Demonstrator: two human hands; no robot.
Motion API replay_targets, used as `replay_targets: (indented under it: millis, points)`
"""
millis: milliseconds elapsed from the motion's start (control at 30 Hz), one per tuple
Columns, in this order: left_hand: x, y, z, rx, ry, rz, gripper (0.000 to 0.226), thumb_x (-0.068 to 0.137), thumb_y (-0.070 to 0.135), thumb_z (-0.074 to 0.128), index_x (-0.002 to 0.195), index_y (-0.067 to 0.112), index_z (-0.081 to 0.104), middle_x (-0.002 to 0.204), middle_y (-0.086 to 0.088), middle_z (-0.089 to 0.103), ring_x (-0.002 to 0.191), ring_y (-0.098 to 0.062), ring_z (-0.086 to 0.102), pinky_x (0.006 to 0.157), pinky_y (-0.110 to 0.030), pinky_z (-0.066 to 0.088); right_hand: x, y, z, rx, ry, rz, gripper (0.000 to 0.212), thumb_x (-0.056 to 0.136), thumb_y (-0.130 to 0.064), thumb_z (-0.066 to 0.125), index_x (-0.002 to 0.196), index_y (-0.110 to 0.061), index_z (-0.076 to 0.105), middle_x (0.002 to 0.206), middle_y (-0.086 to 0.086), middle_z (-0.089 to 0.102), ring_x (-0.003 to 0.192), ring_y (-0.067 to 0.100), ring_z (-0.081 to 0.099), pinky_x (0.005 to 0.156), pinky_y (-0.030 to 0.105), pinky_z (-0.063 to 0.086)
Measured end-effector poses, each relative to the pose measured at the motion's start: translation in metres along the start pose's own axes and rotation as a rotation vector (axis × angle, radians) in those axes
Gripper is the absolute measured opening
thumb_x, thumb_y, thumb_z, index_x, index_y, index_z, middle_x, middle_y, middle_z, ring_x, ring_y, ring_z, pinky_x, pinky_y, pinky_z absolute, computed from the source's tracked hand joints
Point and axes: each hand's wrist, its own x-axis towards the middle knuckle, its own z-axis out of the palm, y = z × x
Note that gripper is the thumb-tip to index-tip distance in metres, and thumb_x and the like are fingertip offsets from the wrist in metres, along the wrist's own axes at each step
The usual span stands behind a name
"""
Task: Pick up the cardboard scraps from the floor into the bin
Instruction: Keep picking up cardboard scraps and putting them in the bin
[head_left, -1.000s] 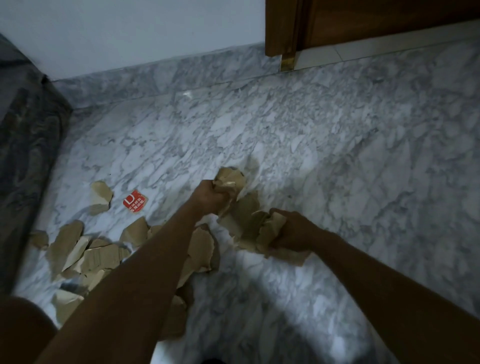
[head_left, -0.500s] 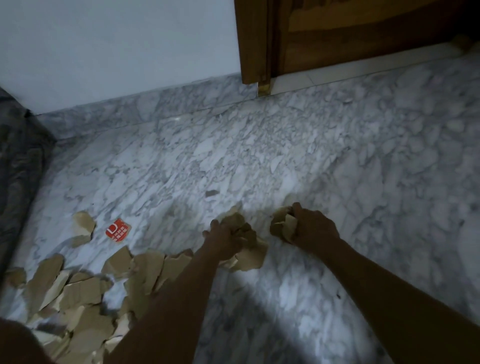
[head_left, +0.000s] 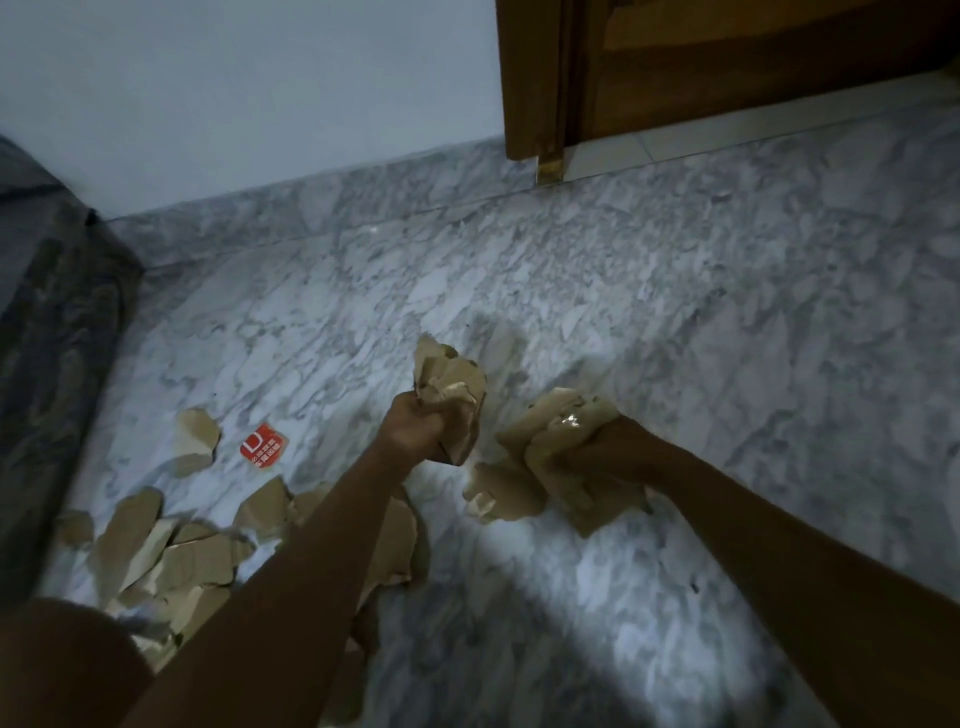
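Observation:
My left hand grips a crumpled wad of brown cardboard scraps that sticks up above the fist. To its right, my right hand holds a bigger bunch of cardboard scraps, and some pieces hang down from it to the marble floor. Several loose torn scraps lie scattered at the lower left, partly hidden under my left forearm. A single scrap lies apart, farther left. No bin is in view.
A small red printed label lies on the floor beside the scraps. A dark grey patterned cloth borders the left edge. A white wall and a wooden door frame stand at the back.
Both hands have lifted off the floor with fuller bunches of cardboard. The right hand's bunch has grown, and the view has shifted slightly.

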Motion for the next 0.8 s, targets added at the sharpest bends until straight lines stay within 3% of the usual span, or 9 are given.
replay_targets:
  millis: [67,167,233,367,433,533,600,700,800]
  points:
    - [0.004,-0.004,-0.011,-0.024,0.006,-0.071,0.029,0.085,0.011,0.07,0.112,-0.001,0.066,0.107,-0.018,0.07,0.095,-0.033,0.07,0.084,-0.051,0.059,0.012,-0.002,0.018,-0.023,-0.009,-0.006,0.047,0.062,-0.036,0.083,0.104,-0.021,0.071,0.102,-0.01,0.07,0.102,0.005,0.067,0.089,0.033,0.055]
    - [0.012,-0.023,-0.03,0.094,0.039,-0.089,0.052,0.065,0.04,0.077,0.106,0.009,0.066,0.1,-0.012,0.073,0.088,-0.03,0.073,0.076,-0.049,0.061,0.025,-0.016,0.059,-0.304,-0.001,0.136,0.1,0.048,-0.054,0.083,0.135,-0.018,0.051,0.13,0.001,0.049,0.123,0.025,0.052,0.101,0.038,0.047]
    - [0.012,-0.034,-0.04,0.087,0.042,-0.105,0.064,0.055,0.047,0.077,0.106,0.01,0.066,0.1,-0.011,0.073,0.09,-0.031,0.072,0.08,-0.05,0.06,0.032,-0.021,0.096,-0.546,0.001,0.18,0.097,0.062,-0.053,0.083,0.142,-0.023,0.039,0.137,0.006,0.035,0.125,0.032,0.041,0.1,0.045,0.044]
    - [-0.008,-0.043,-0.047,0.047,-0.001,-0.1,0.058,0.064,0.044,0.077,0.108,0.006,0.068,0.103,-0.019,0.072,0.095,-0.038,0.07,0.085,-0.054,0.058,0.04,-0.021,0.126,-0.819,0.089,0.169,0.09,0.07,-0.056,0.079,0.143,-0.027,0.037,0.141,0.01,0.032,0.127,0.038,0.037,0.1,0.051,0.038]
    - [-0.012,-0.046,-0.044,0.049,-0.049,-0.055,0.068,0.055,0.057,0.073,0.104,0.01,0.072,0.101,-0.015,0.073,0.096,-0.036,0.07,0.087,-0.053,0.057,0.043,-0.019,0.121,-0.711,0.069,0.178,0.09,0.072,-0.051,0.079,0.145,-0.024,0.036,0.145,0.013,0.034,0.132,0.04,0.035,0.105,0.051,0.035]
    - [-0.018,-0.034,-0.035,0.023,-0.104,-0.037,0.04,0.067,0.041,0.074,0.094,0.011,0.071,0.092,-0.008,0.072,0.092,-0.026,0.068,0.083,-0.041,0.058,0.038,-0.011,0.115,-0.601,-0.003,0.12,0.093,0.074,-0.055,0.076,0.148,-0.022,0.031,0.144,0.008,0.039,0.132,0.032,0.04,0.104,0.041,0.041]
    - [-0.013,-0.026,-0.027,0.018,-0.116,-0.012,0.032,0.072,0.037,0.07,0.093,0.013,0.069,0.093,-0.007,0.072,0.093,-0.026,0.067,0.087,-0.043,0.057,0.027,-0.002,0.107,-0.482,0.018,0.15,0.094,0.075,-0.052,0.077,0.149,-0.021,0.03,0.144,0.006,0.041,0.13,0.028,0.045,0.104,0.038,0.042]
    - [-0.01,-0.001,-0.011,0.071,-0.206,0.023,0.044,0.077,0.04,0.065,0.107,0.007,0.067,0.102,-0.011,0.071,0.097,-0.031,0.068,0.092,-0.05,0.055,0.006,0.004,0.069,-0.149,0.189,0.245,0.079,0.078,-0.035,0.08,0.145,-0.015,0.044,0.135,0.006,0.055,0.126,0.026,0.054,0.102,0.036,0.046]
    - [-0.009,0.036,0.022,0.065,-0.279,0.074,0.034,0.082,0.032,0.064,0.106,0.008,0.065,0.099,-0.011,0.067,0.098,-0.033,0.067,0.09,-0.048,0.054,-0.029,0.003,0.015,0.271,0.465,0.25,0.055,0.08,-0.031,0.081,0.127,-0.012,0.058,0.115,0.003,0.065,0.108,0.025,0.064,0.08,0.028,0.052]
